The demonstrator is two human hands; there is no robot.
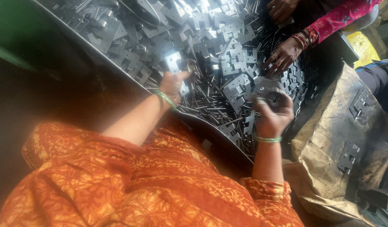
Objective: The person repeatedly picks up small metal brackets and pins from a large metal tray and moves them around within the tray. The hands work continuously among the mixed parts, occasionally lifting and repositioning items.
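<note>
At nine o'clock lies dark floor and a green edge, with the rim of a big metal tray running diagonally from eleven toward five. The tray is heaped with grey notched hinge plates and thin steel pins, the pins thickest near the middle. The orange sleeve fills the foreground from seven to five. The left hand, with a green bangle at the wrist, is raised just above the tray rim near the centre and pinches an upright shiny plate between thumb and fingers. Toward three o'clock from it, the right hand, also bangled, is curled shut around a grey plate, held over the pins, its fingers hiding most of it. At one o'clock a co-worker's hand in a pink sleeve rests with fingers spread on the pile, crowding the far side of the heap; a second hand of theirs shows at twelve. At three to four o'clock a brown sack leans against the tray, with a few plates lying on it.
</note>
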